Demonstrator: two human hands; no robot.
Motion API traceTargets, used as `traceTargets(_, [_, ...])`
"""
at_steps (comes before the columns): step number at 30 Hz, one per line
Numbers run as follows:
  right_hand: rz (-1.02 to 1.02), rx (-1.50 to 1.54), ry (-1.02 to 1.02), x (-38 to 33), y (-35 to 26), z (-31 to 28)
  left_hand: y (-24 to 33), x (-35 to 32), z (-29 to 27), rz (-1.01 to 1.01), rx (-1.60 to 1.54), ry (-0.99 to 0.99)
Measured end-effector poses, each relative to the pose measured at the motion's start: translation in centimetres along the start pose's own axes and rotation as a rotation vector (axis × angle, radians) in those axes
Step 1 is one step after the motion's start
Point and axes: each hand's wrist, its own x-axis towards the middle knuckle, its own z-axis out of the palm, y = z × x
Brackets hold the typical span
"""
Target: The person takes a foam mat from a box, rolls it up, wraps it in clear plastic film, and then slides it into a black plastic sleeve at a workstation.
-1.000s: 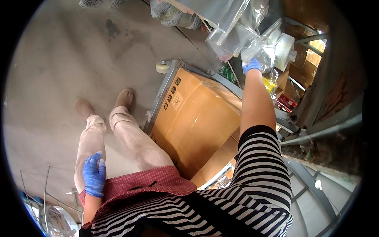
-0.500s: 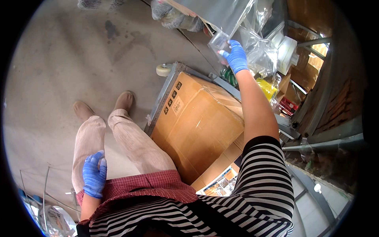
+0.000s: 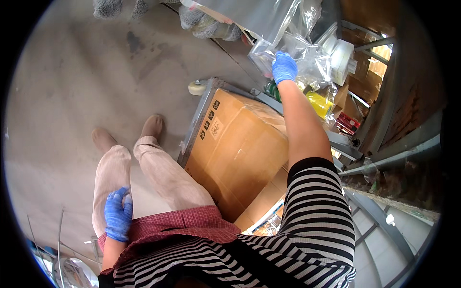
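Note:
My right hand [image 3: 284,67], in a blue glove with bare fingertips, reaches out to the upper right. Its fingers are curled in beside a clear plastic box [image 3: 261,56], at the edge of crumpled clear plastic wrap [image 3: 309,60]. What the fingers grip, if anything, is hidden behind the hand. My left hand [image 3: 118,214], gloved the same way, hangs in front of my thigh with nothing in it, its fingers loosely extended. Below my right forearm stands a large brown cardboard box [image 3: 235,149].
The cardboard box sits against a grey metal frame [image 3: 194,122] with a pale caster wheel [image 3: 197,88]. Yellow packaging [image 3: 319,104], a white plastic container [image 3: 343,61] and a red item [image 3: 347,124] crowd the right side. Grey fluffy items [image 3: 204,24] lie at the top. Thin wire rods [image 3: 60,245] rise at lower left.
My right hand has drawn slightly left, its fingers curling in from a spread pose at the clear plastic box. My left hand stays by my thigh. The whole view has shifted a little.

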Motion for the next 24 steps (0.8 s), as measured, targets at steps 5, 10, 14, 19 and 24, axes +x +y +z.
traceTargets(5, [0.010,0.024,0.022,-0.7,0.5,-0.1,-0.7,-0.1,0.0,-0.005,-0.052,0.027])
traceTargets(10, [-0.021,0.118,0.003,-0.6,1.3,1.5,-0.7,0.0,-0.2,0.002,-0.042,0.009])
traceTargets(14, [0.065,0.264,-0.051,-0.1,1.1,1.6,-0.5,0.1,-0.1,-0.020,-0.045,0.010])
traceTargets(19, [-0.004,0.471,-0.092,0.0,2.9,2.2,0.0,0.3,0.1,-0.001,-0.016,0.009])
traceTargets(24, [-0.163,0.490,-0.023,0.1,5.3,2.7,0.4,0.6,0.5,-0.037,-0.038,-0.011])
